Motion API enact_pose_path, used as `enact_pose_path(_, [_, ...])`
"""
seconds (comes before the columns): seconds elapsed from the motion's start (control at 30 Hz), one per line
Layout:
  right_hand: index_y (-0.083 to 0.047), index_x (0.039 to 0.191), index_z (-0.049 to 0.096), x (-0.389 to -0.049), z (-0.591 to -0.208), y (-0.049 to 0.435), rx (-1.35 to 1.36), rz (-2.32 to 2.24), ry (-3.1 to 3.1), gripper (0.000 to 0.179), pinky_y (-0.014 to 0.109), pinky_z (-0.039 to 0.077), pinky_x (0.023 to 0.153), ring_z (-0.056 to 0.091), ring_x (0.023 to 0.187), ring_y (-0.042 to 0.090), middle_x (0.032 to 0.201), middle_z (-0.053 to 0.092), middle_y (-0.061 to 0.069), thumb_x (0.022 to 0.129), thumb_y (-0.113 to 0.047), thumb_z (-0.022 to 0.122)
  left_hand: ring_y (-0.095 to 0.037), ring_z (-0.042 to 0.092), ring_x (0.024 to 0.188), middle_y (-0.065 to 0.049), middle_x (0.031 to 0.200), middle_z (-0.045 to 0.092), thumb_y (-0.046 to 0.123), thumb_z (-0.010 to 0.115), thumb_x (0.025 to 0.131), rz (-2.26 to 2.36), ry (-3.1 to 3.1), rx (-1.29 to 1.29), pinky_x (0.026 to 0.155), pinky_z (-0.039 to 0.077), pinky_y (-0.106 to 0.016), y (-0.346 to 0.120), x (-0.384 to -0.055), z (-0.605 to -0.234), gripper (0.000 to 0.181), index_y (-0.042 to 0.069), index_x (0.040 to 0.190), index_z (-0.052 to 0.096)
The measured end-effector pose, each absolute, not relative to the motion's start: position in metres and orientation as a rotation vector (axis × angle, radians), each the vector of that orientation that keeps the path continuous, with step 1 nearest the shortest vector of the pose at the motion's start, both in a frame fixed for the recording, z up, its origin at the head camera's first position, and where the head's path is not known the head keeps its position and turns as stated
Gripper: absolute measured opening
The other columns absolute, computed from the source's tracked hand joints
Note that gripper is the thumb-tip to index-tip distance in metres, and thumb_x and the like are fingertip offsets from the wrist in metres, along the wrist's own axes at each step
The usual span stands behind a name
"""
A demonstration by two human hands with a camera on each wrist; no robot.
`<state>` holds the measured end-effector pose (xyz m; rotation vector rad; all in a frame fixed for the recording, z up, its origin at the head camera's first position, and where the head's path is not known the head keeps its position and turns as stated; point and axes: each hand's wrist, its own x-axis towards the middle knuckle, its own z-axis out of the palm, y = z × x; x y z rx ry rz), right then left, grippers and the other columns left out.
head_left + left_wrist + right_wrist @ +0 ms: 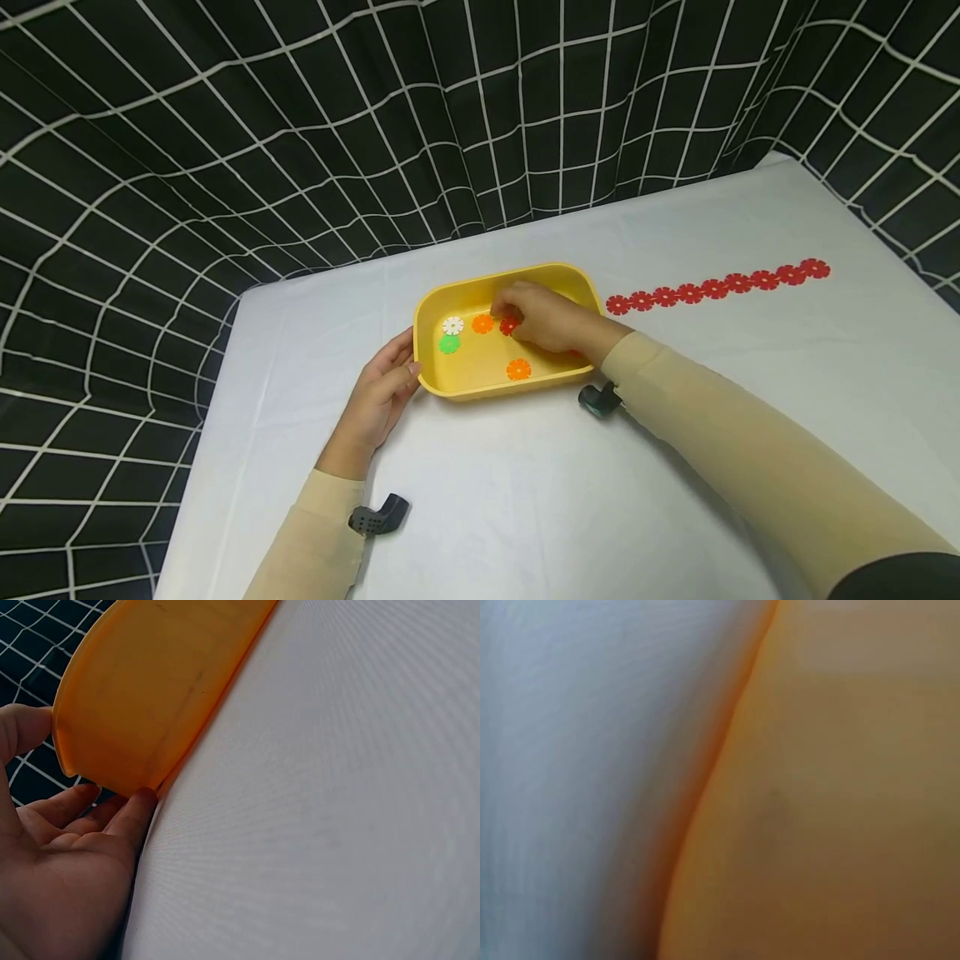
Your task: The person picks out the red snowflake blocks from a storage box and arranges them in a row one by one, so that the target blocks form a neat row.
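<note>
A yellow plastic tray [472, 385] stands on the white table, with toothed snowflake discs lying inside it. At its left end my left hand [382, 387] holds the tray, thumb on the rim and fingers against the outer wall, as the left wrist view also shows. My right hand [543, 318] reaches into the tray with bent fingers and has a red snowflake disc [510, 325] between thumb and fingers. Left of it lie an orange disc [482, 323], a white disc [453, 326] and a green disc [449, 344]. The right wrist view shows only blurred tray wall.
A chain of several joined red discs [715, 289] stretches across the table to the right of the tray. Another orange disc [518, 369] lies near the tray's front wall. Behind the white table [480, 492] hangs a black curtain [337, 125] with a white grid.
</note>
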<state>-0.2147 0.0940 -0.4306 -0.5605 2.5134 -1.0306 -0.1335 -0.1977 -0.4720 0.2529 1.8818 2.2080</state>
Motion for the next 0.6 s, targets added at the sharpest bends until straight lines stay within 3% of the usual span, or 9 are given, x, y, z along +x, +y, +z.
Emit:
enact_pose_path(0.37, [-0.005, 0.122, 0.068, -0.2125, -0.4277, 0.0946, -0.506, -1.143, 2.464, 0.028, 0.035, 0.05, 0.088, 0.055, 0.101, 0.029, 0.101, 0.059, 0.011, 0.098, 0.005, 0.077, -0.029, 0.042, 0.154, -0.016, 0.169, 0.04, -0.001, 0.051, 0.106, 2.196, 1.898, 0.262, 0.118, 0.044, -0.038, -0.1985, -0.1332, -0.4718, 0.063, -0.003, 0.167, 0.035])
enact_pose_path(0.6, [-0.001, 0.121, 0.071, -0.214, -0.4268, 0.0982, -0.459, -1.278, 2.432, 0.025, 0.034, 0.052, 0.085, 0.058, 0.098, 0.029, 0.097, 0.063, 0.01, 0.097, 0.0, 0.079, -0.03, 0.041, 0.154, -0.017, 0.169, 0.04, -0.001, 0.051, 0.106, 2.199, 1.892, 0.263, 0.119, 0.044, -0.038, -0.1981, -0.1327, -0.4711, 0.063, -0.003, 0.167, 0.035])
